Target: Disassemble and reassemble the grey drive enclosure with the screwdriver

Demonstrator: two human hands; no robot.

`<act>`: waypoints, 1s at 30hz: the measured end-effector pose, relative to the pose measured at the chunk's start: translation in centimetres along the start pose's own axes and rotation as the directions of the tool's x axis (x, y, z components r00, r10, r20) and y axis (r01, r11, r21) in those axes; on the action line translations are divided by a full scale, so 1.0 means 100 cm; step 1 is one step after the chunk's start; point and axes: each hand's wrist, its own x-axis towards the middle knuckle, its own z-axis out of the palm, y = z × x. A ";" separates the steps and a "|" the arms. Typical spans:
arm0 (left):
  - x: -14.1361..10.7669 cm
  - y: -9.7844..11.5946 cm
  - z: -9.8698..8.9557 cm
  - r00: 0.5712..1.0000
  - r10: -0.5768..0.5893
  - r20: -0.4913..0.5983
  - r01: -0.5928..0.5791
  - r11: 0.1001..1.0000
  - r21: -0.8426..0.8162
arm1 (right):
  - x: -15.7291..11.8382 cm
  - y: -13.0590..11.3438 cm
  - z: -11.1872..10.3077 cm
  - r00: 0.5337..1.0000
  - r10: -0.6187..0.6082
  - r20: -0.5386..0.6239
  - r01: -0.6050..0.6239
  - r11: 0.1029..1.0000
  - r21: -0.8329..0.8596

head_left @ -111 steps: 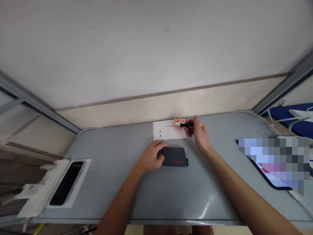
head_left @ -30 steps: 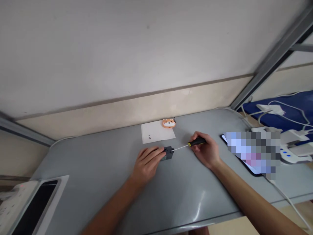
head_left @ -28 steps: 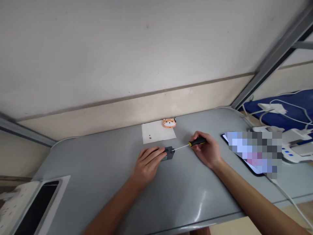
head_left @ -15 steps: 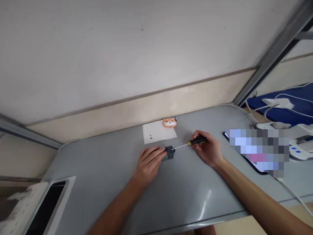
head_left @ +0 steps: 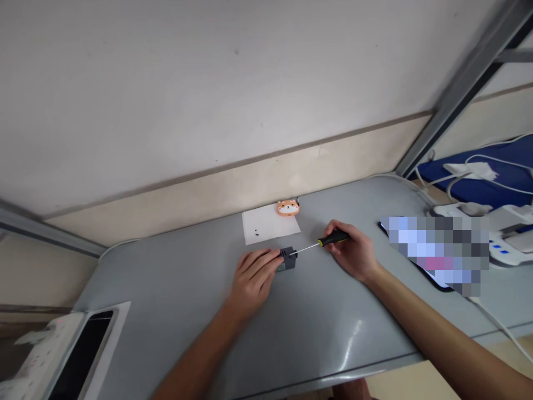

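My left hand (head_left: 255, 278) is closed over a small dark grey box-shaped device (head_left: 288, 259) on the desk, covering its left part. A greenish patch shows on the device's near side, and dark slots on its top. In my right hand (head_left: 353, 251) is a screwdriver (head_left: 333, 238) with a black and yellow handle, held nearly level and pointing left. Its thin shaft reaches the slotted end of the device; whether the tip sits on a screw is too small to tell. Behind the device, a white sheet of paper (head_left: 268, 225) carries tiny dark pieces, perhaps screws.
An orange animal-face case (head_left: 288, 208) rests on the paper's back right corner. To the right lie a phone (head_left: 433, 253) with a blurred screen and a white power strip (head_left: 510, 247) with cables. At front left is a black-screened device (head_left: 81, 355) on the grey desk (head_left: 166, 311).
The view has shifted slightly. The screwdriver's tip appears a little further left over the device; both hands keep their holds.
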 end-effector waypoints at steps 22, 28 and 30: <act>0.008 0.015 0.003 0.996 0.005 0.084 -0.017 0.989 0.149 | 0.011 0.002 0.018 0.970 -0.060 -0.236 0.049 0.998 -0.049; 0.008 0.015 0.004 0.998 0.000 0.069 -0.010 0.989 0.145 | 0.031 0.013 0.056 0.997 -0.079 -0.028 0.061 0.909 -0.413; 0.007 0.015 0.004 0.998 -0.003 0.057 -0.003 0.993 0.114 | 0.034 0.019 0.062 0.991 -0.120 0.060 0.134 0.861 -0.490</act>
